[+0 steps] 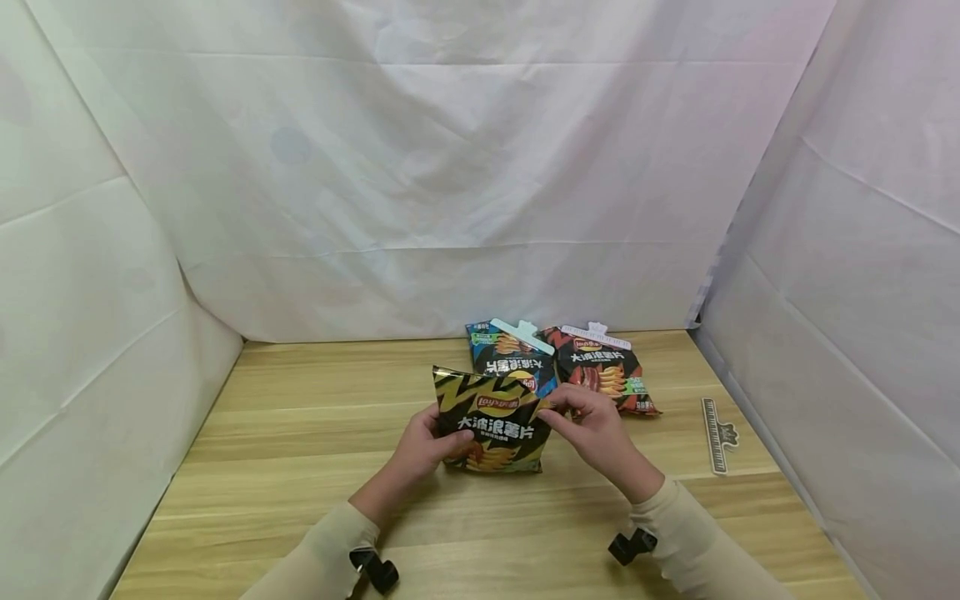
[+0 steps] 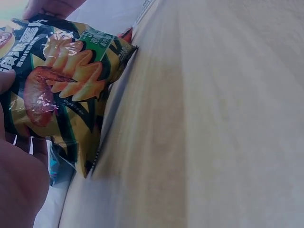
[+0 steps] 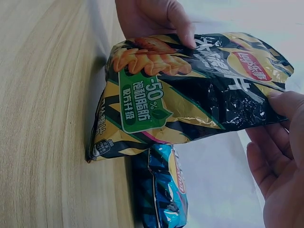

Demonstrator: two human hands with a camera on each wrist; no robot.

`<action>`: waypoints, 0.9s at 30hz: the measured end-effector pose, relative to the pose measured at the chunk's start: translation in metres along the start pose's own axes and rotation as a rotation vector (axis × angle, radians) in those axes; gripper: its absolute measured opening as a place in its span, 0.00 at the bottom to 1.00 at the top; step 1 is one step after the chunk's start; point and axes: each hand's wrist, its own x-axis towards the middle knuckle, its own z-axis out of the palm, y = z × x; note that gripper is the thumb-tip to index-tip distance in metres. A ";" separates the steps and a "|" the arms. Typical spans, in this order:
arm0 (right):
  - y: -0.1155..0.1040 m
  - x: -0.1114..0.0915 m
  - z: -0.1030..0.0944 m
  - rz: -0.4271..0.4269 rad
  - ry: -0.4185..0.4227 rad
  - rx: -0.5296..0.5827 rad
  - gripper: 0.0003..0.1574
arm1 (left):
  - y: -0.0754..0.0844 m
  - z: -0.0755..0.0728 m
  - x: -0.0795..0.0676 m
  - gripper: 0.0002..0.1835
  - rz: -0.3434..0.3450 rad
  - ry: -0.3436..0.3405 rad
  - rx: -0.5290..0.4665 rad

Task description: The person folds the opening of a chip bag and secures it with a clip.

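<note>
A black and gold chip bag (image 1: 491, 421) stands propped up over the table between both hands, its printed front toward the head camera. My left hand (image 1: 427, 442) grips its left side, thumb across the front and fingers behind. My right hand (image 1: 596, 425) pinches the upper right edge between thumb and fingers, as the right wrist view also shows. In that view the chip bag (image 3: 190, 90) has its lower end close to the wooden table. The left wrist view shows the front of the same chip bag (image 2: 66, 80), with a wing and wavy chips printed on it.
Behind it lie a blue chip bag (image 1: 487, 350) with a pale clip (image 1: 522, 335) and a red chip bag (image 1: 600, 371) with a white clip (image 1: 596, 336). Another clip (image 1: 716, 437) lies near the right edge of the table (image 1: 300, 433). White cloth walls surround it.
</note>
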 end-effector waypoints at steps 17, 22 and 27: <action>0.000 0.001 -0.001 0.008 -0.018 -0.004 0.14 | 0.079 -0.010 0.038 0.14 0.142 -0.114 0.177; 0.003 0.002 -0.003 0.023 -0.035 -0.007 0.13 | 0.096 -0.014 0.046 0.08 0.181 -0.171 0.299; 0.005 0.002 -0.004 0.034 -0.043 -0.016 0.12 | 0.115 -0.019 0.053 0.07 0.227 -0.286 0.435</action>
